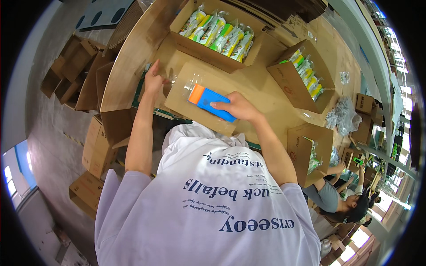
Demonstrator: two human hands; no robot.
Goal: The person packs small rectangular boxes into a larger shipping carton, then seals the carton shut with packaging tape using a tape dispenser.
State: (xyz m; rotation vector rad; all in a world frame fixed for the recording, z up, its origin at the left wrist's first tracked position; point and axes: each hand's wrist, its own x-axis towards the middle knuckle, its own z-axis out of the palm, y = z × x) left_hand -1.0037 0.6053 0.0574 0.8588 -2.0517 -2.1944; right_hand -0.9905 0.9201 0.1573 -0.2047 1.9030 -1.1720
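My right hand (237,106) is closed round a blue tape dispenser (217,104) with an orange end. The dispenser lies slantwise over the top of a closed brown carton (182,95) right in front of me. Clear tape (200,80) glints on that carton beside the orange end. To the left, my left hand (154,83) is held near the carton's left side, with one finger stretched out and the thumb apart. Nothing shows in it.
Beyond the carton stands an open box (206,52) of green, yellow and white packets. More open boxes (293,84) (301,153) hold similar packets on the right. Clear plastic bags (345,117) lie farther right, near a co-worker (326,195). Cartons (98,146) stand on the floor at left.
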